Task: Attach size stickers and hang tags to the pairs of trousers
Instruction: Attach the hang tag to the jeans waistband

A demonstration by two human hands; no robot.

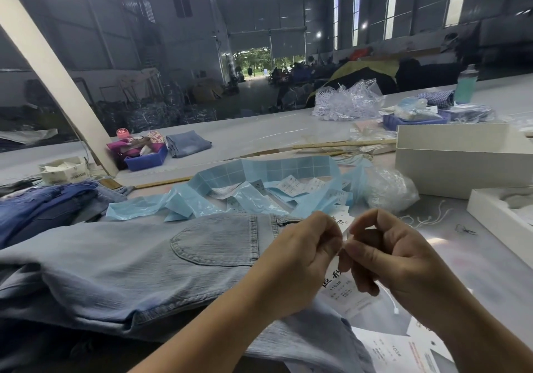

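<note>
Now both hands, the left hand and right hand, pinch one hang tag between their fingers, its long axis running toward the person, just right of the trousers waistband near the surface's front edge.
</note>
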